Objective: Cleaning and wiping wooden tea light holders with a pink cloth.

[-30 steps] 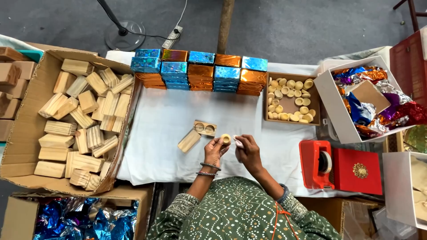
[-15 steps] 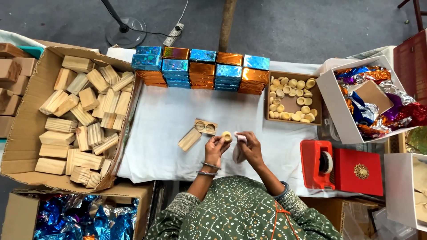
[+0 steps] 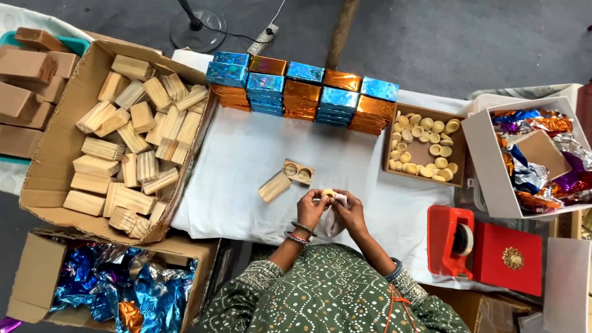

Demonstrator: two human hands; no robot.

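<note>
Hands (image 3: 333, 208) now together on small cup (image 3: 328, 193).

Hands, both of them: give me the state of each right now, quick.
Left hand: closed on a small round cup, fingertips pinching it.
Right hand: closed on a white cloth, pressed against the same cup.

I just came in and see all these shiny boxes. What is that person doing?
A person holds a small round cup in the left hand and presses a white cloth to it with the right hand. On the table in front lie two wooden blocks, one with two round holes. Foil-wrapped boxes are stacked at the back, beside a tray of more cups.
</note>
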